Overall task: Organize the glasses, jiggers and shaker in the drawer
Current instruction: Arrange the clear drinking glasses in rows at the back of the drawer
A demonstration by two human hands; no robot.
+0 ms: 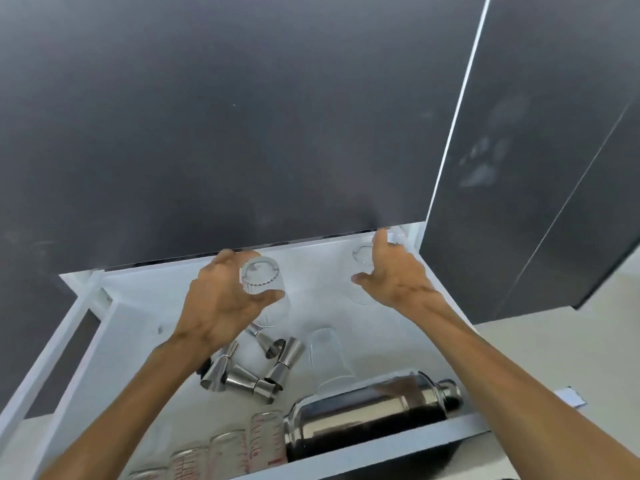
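A white drawer (138,306) stands pulled out below a dark cabinet front. My left hand (221,299) grips a clear ribbed glass (261,278), bottom up, above the drawer's middle. My right hand (391,271) reaches to the far right corner, fingers spread around a clear glass (362,254) there; whether it grips is unclear. Another clear glass (327,355) lies on its side mid-drawer. Several steel jiggers (252,368) lie in a loose heap. A shiny steel shaker (374,410) lies on its side by the front wall. Small measuring glasses with red marks (242,445) line the front left.
Dark grey cabinet fronts (242,116) rise behind the drawer, with a tall panel (536,168) at the right. A pale floor (554,358) shows to the right, with a small white paper scrap (571,396) on it. The drawer's left part has bare white floor.
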